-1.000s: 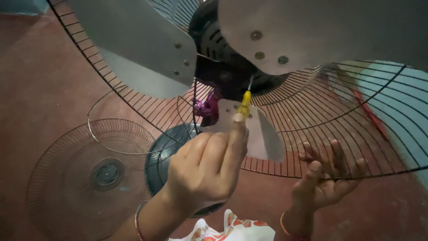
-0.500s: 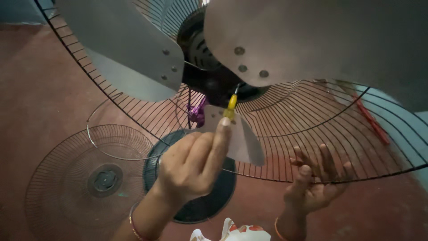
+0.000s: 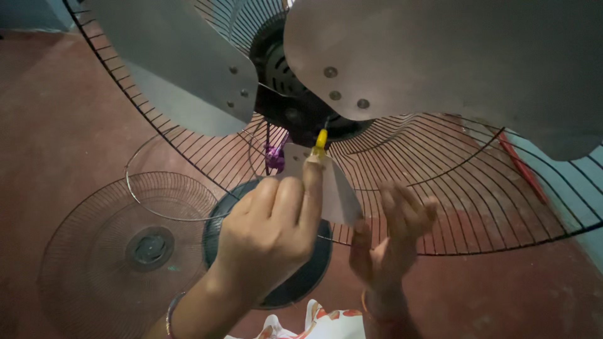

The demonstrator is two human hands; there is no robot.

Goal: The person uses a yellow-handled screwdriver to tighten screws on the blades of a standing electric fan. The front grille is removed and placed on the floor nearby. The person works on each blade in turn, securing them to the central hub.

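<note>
My left hand (image 3: 270, 235) is fisted round the yellow screwdriver (image 3: 320, 140), tip at the fan hub (image 3: 295, 116); right hand (image 3: 392, 235) spread, blurred, off the guard (image 3: 452, 188) — unsteadied fan could swing, tip slips.

We seem to be in a plain home room, working on the ground: a bare red cement floor (image 3: 69, 119) meets a pale blue wall (image 3: 581, 179), and a detached wire fan guard (image 3: 125, 245) lies flat beside the fan's round dark base (image 3: 301, 276).
</note>
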